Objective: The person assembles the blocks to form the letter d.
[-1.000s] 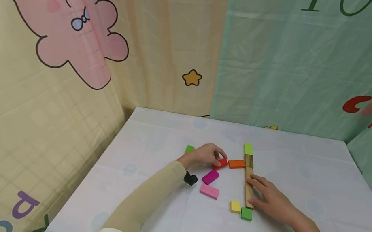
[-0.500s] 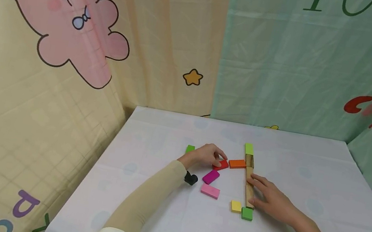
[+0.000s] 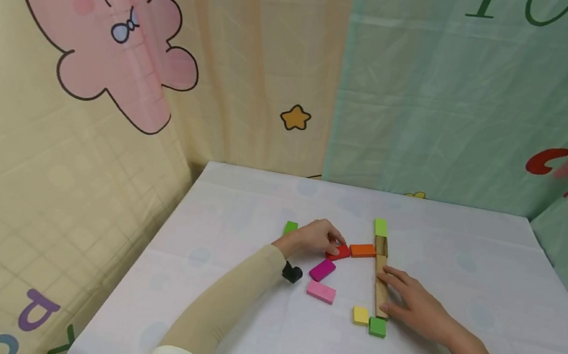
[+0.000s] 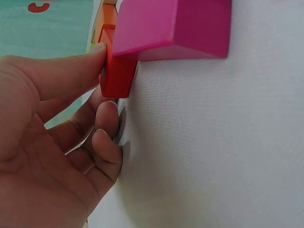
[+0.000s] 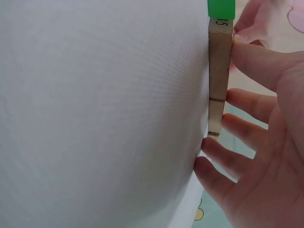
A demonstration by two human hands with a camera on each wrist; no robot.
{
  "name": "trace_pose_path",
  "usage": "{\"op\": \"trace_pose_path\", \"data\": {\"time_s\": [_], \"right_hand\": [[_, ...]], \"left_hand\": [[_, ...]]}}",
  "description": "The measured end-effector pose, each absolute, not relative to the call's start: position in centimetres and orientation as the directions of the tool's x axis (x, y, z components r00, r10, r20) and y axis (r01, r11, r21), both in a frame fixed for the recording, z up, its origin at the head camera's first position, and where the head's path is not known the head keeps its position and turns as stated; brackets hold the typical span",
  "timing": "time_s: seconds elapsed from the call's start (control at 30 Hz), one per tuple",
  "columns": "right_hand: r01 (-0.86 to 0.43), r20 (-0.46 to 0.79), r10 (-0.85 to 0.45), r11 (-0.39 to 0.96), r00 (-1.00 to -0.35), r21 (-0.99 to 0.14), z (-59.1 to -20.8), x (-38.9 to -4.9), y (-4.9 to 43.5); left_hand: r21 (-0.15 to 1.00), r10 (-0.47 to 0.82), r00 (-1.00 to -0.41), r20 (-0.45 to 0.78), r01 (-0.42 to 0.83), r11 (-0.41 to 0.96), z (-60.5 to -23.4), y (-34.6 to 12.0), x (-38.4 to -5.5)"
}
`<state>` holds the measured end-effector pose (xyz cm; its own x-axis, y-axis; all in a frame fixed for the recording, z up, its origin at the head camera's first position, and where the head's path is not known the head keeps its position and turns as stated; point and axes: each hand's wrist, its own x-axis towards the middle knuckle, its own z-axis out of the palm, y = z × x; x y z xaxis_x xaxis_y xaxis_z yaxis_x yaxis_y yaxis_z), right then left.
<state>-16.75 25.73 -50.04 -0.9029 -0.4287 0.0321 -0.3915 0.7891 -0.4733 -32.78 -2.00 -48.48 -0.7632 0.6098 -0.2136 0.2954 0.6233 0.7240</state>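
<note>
My left hand point(image 3: 312, 235) pinches a red block point(image 3: 341, 252) lying on the white table; the thumb presses on it in the left wrist view. The red block's right end meets or nearly meets an orange block point(image 3: 363, 250). That orange block reaches a line of plain wooden blocks point(image 3: 381, 286). My right hand point(image 3: 417, 306) rests beside this line, its fingers and thumb touching the wooden side, fingers fairly straight in the right wrist view. A light green block point(image 3: 379, 227) tops the line; a green block point(image 5: 222, 8) sits at its near end.
A magenta block point(image 3: 322, 270) and a pink block point(image 3: 321, 292) lie below the red one. A yellow block point(image 3: 360, 315) sits left of the near green block. Another green block point(image 3: 290, 227) is partly hidden behind the left wrist. Printed curtains hang behind the table.
With my left hand on it, the red block has shifted slightly right toward the orange block. My right hand has stayed in place by the wooden line.
</note>
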Motion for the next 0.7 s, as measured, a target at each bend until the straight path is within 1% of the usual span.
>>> {"op": "trace_pose_path", "data": {"time_s": [0.3, 0.7], "right_hand": [[-0.395, 0.035, -0.432, 0.785, -0.901, -0.478, -50.19, -16.76, 25.79], [-0.396, 0.035, -0.433, 0.783, -0.9, -0.48, -50.1, -16.78, 25.8]], "left_hand": [[0.721, 0.612, -0.761, -0.217, 0.297, 0.626, -48.62, -1.88, -32.76], [0.714, 0.597, -0.772, -0.219, 0.29, 0.637, -48.63, -1.78, -32.61]]}}
